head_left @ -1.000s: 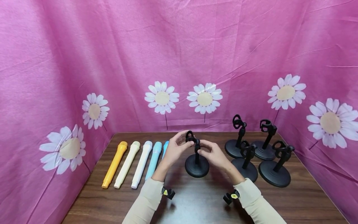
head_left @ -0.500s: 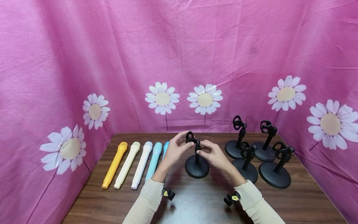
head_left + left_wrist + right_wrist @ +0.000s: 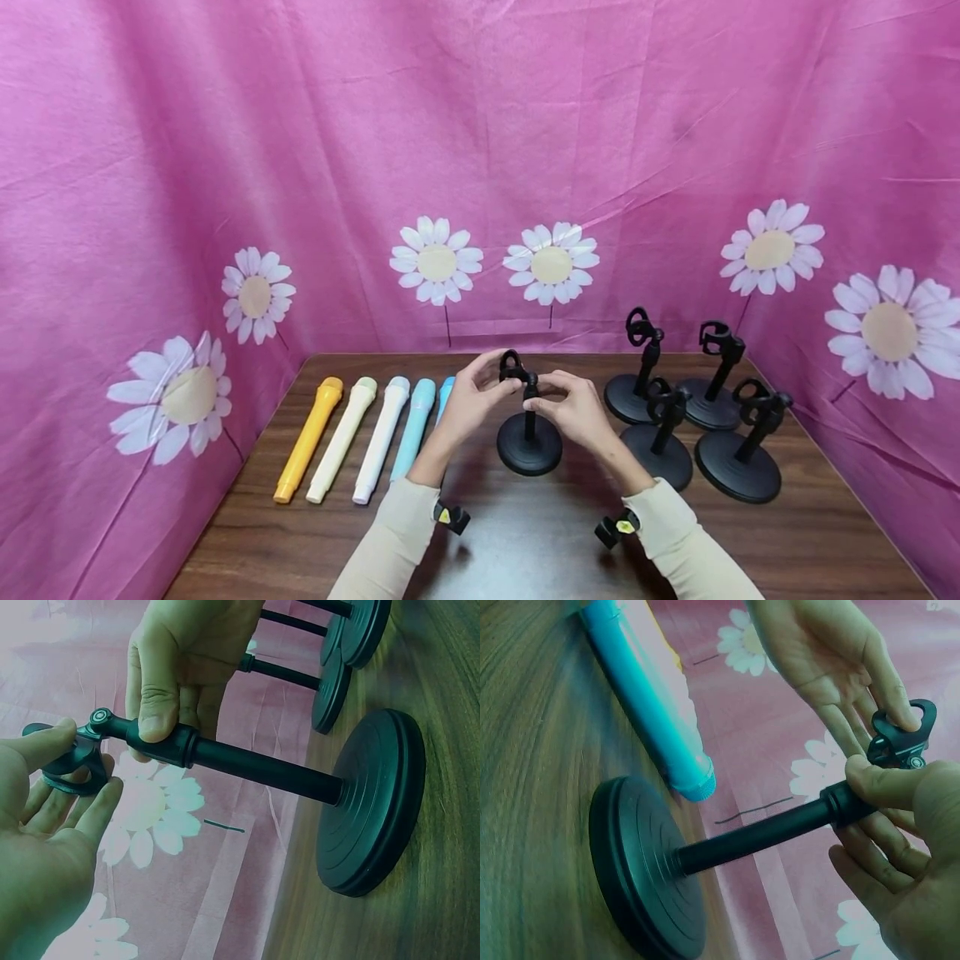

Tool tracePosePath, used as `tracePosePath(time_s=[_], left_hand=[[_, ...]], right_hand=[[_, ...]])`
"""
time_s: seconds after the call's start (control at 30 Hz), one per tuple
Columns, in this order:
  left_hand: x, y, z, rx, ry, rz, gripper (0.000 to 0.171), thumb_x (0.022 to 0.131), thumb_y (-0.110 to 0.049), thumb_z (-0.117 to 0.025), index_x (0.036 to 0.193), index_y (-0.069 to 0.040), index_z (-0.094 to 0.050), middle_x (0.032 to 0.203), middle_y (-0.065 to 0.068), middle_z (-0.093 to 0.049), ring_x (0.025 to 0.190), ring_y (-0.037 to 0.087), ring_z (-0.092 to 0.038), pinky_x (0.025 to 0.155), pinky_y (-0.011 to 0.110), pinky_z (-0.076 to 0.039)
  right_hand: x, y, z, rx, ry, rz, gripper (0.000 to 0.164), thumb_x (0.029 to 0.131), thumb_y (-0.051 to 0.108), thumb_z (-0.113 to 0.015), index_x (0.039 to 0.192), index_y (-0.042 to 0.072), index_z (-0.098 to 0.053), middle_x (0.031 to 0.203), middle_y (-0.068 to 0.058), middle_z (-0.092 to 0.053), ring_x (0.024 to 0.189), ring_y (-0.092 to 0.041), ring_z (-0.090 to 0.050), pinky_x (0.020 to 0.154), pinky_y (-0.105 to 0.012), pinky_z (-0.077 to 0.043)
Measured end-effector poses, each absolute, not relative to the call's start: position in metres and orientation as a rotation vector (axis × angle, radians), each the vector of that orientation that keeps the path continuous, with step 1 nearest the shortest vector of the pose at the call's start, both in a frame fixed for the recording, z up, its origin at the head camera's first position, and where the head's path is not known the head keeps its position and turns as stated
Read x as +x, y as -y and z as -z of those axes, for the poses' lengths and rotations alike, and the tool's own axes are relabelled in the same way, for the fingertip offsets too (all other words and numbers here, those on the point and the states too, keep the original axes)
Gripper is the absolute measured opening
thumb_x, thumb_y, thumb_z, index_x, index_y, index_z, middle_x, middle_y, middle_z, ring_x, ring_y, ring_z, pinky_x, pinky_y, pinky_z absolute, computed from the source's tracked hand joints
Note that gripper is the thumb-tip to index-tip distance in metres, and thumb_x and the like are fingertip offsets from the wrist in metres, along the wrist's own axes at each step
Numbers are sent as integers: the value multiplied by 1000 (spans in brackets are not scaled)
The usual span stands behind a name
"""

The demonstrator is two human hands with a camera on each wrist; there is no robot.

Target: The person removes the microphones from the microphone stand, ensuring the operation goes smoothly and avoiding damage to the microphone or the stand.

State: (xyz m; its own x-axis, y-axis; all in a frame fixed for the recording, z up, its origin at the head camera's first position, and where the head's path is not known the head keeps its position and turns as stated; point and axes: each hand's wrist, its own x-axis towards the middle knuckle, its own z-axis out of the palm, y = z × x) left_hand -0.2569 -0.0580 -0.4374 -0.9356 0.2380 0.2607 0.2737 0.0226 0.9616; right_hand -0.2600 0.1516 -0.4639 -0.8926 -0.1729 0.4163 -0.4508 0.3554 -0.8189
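A black tabletop microphone stand stands upright on the wooden table between both hands. My left hand pinches its ring-shaped clip between thumb and fingers. On the upper post, my right hand grips the collar just below the hinge, thumb on the near side and fingers behind. The post runs straight down to the round base, which rests on the table. Nothing sits in the clip.
Left on the table lies a row of toy-like microphones: orange, cream, white, light blue, and a bluer one partly behind the left hand. Several black stands stand at right. A pink floral cloth hangs behind.
The right thumb and fingers have shifted slightly to the left around the stand's collar. The left hand keeps its hold on the clip, and the stand stays in place.
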Motion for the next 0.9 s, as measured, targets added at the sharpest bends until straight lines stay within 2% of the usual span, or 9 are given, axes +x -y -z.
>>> tracePosePath(time_s=[0.13,0.27,0.47,0.7,0.9], left_hand=[[-257,58,438,-559,2225,2105,54,99,-7,-76,150,-10,-59,141,18,-69,137,32,-63,113,40,-53],[-257,58,439,-566,2219,2113,54,99,-8,-76,150,-10,-59,141,18,-69,136,32,-64,111,39,-55],[-258,58,439,-589,2205,2110,53,100,-8,-75,150,-7,-58,141,21,-68,136,34,-63,113,43,-53],[-257,58,436,-603,2209,2098,53,100,-3,-73,150,-4,-57,141,23,-67,137,37,-62,116,50,-50],[-258,56,436,-616,2194,2119,52,99,-8,-76,148,-9,-60,140,19,-68,135,33,-64,111,40,-55]], right_hand=[[-259,-151,464,535,2366,-1544,30,81,10,-94,108,10,-83,95,-4,-78,92,-20,-78,81,-32,-64],[-259,-151,467,534,2374,-1565,30,83,12,-93,111,8,-82,98,-5,-78,93,-16,-77,85,-37,-65],[-257,-150,470,520,2383,-1625,32,87,11,-89,117,10,-78,108,-7,-77,102,-14,-74,89,-29,-63],[-255,-150,475,513,2358,-1602,31,88,14,-89,117,12,-78,108,-8,-80,98,-17,-77,85,-26,-63],[-255,-150,479,549,2259,-1588,28,87,10,-89,113,8,-81,106,-9,-78,96,-22,-78,82,-30,-65]])
